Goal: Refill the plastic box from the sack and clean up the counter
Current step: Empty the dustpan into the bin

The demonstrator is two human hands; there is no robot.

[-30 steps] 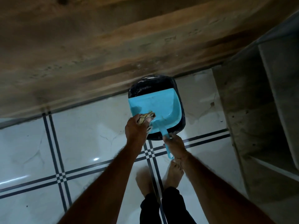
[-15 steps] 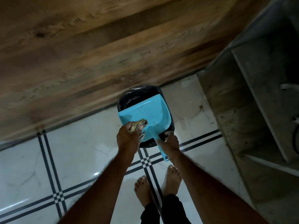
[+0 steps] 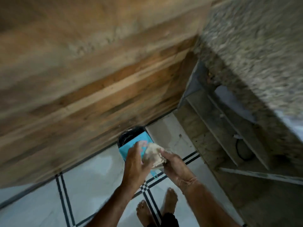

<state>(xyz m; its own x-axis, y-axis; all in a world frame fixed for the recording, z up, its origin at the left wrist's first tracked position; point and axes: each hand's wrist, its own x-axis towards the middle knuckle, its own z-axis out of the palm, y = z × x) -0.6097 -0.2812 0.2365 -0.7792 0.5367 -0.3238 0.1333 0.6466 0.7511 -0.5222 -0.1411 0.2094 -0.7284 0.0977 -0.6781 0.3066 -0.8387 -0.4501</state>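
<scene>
I am holding the pale, crumpled cloth (image 3: 153,154) in both hands now. Half a second ago only my left hand (image 3: 136,163) had it, bunched small against the blue dustpan (image 3: 129,149), while my right hand (image 3: 173,166) was gripping the dustpan's handle (image 3: 154,175). My right hand is no longer touching that handle. Its fingers are curling over the right side of the cloth, and my left hand is clasping the left side, though the blur is hiding just how those fingers lie. The cloth is showing much larger and looser between my hands than it was before.

The dustpan is lying across the top of the black bin (image 3: 127,134), where it was, with neither hand on it. Its handle is poking out below my hands. The bin is standing on the white tiled floor (image 3: 91,174), against the foot of the wooden panel (image 3: 98,95).

My head is tipping up and to the right. The speckled stone counter (image 3: 254,46) is coming into view at the upper right, with the open shelves (image 3: 229,128) under it. My bare feet (image 3: 171,199) are standing just behind the bin.
</scene>
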